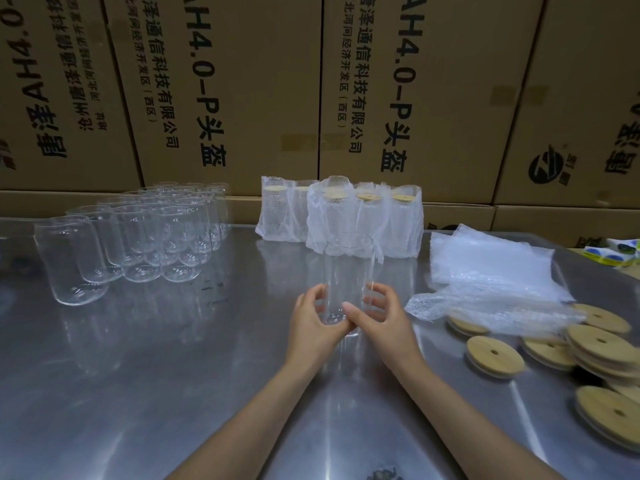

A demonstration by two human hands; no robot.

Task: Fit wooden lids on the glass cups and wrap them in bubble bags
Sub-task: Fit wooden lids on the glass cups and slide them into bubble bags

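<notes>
Both hands, left hand (313,315) & right hand (375,315), hold one glass cup (348,271) upright on table (138,375), mid frame. Wooden lids (495,355) lie lower right, bubble bags (491,268) above them. More cups (138,233) upper left.

Warehouse packing station, stacked printed cartons (242,81), steel table (138,375), bubble bags (491,268)

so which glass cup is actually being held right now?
The bare glass cup at table centre, standing alone: left hand and right hand grip its base. The unwrapped cups grouped far left stand untouched.
</notes>
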